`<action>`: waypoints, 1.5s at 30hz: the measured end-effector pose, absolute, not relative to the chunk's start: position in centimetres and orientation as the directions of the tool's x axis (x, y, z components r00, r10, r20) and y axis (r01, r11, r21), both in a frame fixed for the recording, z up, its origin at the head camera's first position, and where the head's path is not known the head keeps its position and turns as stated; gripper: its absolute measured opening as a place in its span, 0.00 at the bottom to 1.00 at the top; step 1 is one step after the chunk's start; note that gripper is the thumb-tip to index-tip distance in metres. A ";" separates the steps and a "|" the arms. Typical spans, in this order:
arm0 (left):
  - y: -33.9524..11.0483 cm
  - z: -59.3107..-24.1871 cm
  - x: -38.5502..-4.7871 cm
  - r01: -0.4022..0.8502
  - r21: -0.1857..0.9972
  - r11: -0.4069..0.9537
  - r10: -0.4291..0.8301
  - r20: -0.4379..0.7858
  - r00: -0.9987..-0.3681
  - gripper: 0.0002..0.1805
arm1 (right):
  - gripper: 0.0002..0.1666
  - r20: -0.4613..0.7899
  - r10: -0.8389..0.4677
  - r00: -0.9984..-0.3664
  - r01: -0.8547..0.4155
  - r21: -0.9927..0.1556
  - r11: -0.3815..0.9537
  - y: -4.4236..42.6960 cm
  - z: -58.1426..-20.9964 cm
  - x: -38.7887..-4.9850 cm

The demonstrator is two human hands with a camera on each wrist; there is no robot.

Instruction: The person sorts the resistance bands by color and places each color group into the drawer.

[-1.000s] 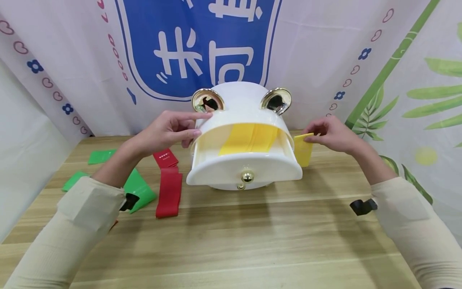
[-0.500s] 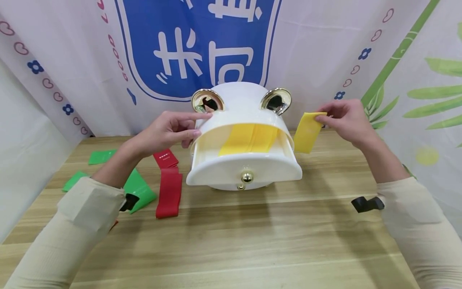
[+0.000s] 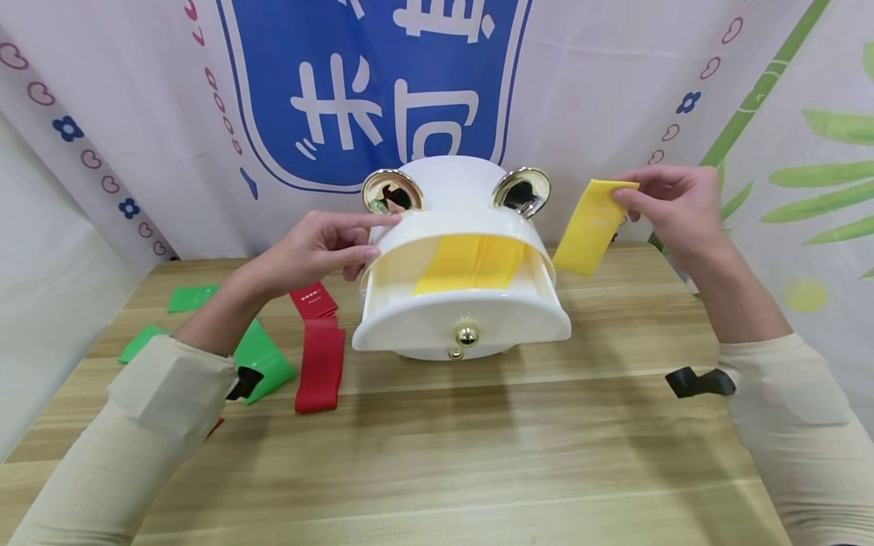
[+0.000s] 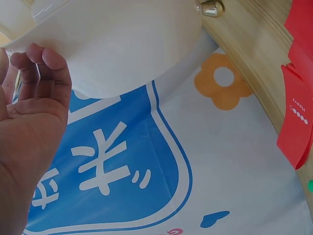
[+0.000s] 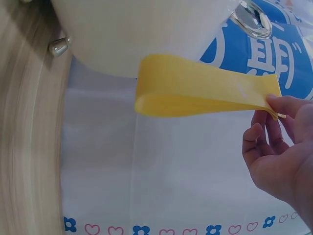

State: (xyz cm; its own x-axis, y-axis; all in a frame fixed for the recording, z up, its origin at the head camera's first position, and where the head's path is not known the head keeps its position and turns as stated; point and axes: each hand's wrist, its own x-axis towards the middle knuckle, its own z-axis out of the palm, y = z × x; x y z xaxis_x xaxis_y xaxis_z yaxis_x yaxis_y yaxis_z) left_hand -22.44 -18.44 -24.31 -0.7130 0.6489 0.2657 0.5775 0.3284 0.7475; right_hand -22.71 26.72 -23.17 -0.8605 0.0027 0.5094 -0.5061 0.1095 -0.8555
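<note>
A white frog-shaped box (image 3: pixel 454 193) with gold-rimmed eyes stands on the table, its drawer (image 3: pixel 410 322) pulled out in front. Folded yellow bands (image 3: pixel 471 263) lie inside it. At the box's left side, my left hand (image 3: pixel 310 246) holds the rim of the opening, thumb at the front and index finger along the top. To the right of the box my right hand (image 3: pixel 683 205) pinches one end of a yellow resistance band (image 3: pixel 589 227) between thumb and fingers. The band hangs down as a flat loop in the air; its looped shape shows in the right wrist view.
Red bands (image 3: pixel 319 368), one printed "Heavy", lie left of the box. Green bands (image 3: pixel 265 362) are spread further left, partly hidden by my left arm. A printed curtain (image 3: pixel 573 91) hangs close behind the box.
My right hand has lifted the yellow band up and to the right, away from the box's side. The left hand and the box have stayed in place.
</note>
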 end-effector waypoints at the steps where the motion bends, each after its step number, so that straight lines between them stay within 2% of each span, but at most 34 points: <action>1: -18.4 -24.3 -22.4 0.579 0.747 0.327 0.650 0.267 -0.712 0.29 | 0.06 0.517 0.005 -0.856 -0.515 -0.853 0.085 26.6 -23.0 -22.6; 6: -18.5 -24.3 -22.4 0.580 0.746 0.327 0.652 0.267 -0.710 0.29 | 0.07 0.554 0.034 -0.832 -0.555 -0.832 -0.025 26.3 -22.2 -22.2; 21: -18.5 -24.3 -22.4 0.584 0.746 0.321 0.655 0.270 -0.705 0.29 | 0.08 0.639 0.059 -0.767 -0.640 -0.754 -0.144 25.3 -20.4 -21.5; 27: -18.5 -24.3 -22.5 0.586 0.745 0.317 0.656 0.274 -0.703 0.28 | 0.11 0.652 0.072 -0.755 -0.653 -0.737 -0.173 24.7 -19.7 -21.1; 34: -18.5 -24.3 -22.5 0.592 0.742 0.315 0.658 0.278 -0.700 0.28 | 0.07 0.700 0.066 -0.711 -0.702 -0.700 -0.136 24.0 -19.2 -20.7; 45: -18.4 -24.3 -22.5 0.588 0.749 0.306 0.660 0.278 -0.698 0.28 | 0.09 0.763 0.101 -0.639 -0.765 -0.616 -0.189 22.2 -17.3 -19.2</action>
State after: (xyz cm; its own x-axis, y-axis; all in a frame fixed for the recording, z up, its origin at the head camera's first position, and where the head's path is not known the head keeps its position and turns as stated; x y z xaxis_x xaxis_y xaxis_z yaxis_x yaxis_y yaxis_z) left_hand -22.53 -18.44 -24.31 -0.6977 0.6604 0.2778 0.5879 0.3063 0.7487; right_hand -19.23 22.22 -17.30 -0.6387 0.1013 0.7627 -0.7651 -0.1889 -0.6156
